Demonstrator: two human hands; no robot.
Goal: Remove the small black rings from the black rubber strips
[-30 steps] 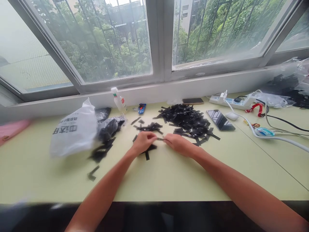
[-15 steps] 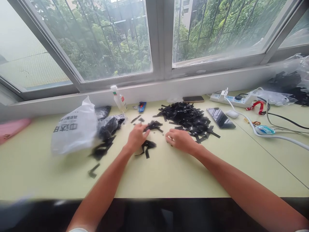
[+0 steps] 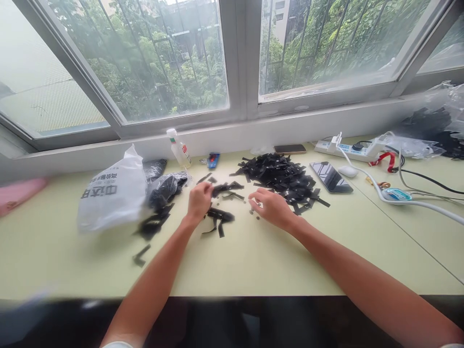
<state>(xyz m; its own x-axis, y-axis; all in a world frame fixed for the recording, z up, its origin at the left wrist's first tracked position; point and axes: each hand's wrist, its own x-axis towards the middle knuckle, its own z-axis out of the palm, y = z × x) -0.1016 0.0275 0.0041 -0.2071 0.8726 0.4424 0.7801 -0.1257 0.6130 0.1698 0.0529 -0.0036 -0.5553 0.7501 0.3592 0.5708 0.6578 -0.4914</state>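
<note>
My left hand (image 3: 199,200) is closed in a pinch at the left end of a small heap of black strips (image 3: 228,187); what lies between its fingertips is hidden. A greyish strip (image 3: 234,195) lies just right of it, somewhat blurred. Below are more black strips (image 3: 221,215), some of them bent. My right hand (image 3: 271,205) rests on the table, fingers curled with a gap between thumb and forefinger, and I see nothing in it. Small dark round discs (image 3: 257,218) lie by its fingertips. Behind it spreads a large pile of black strips (image 3: 279,176).
A white plastic bag (image 3: 112,193), dark bagged material (image 3: 163,191) and a bottle (image 3: 179,150) stand left. Two phones (image 3: 331,177), a power strip (image 3: 348,149) and cables lie right. The window sill (image 3: 217,131) bounds the table's back.
My left hand has drawn slightly left and its fingers have closed. The greyish strip now shows between the hands. The right hand's fingers have parted a little, and discs show beneath them.
</note>
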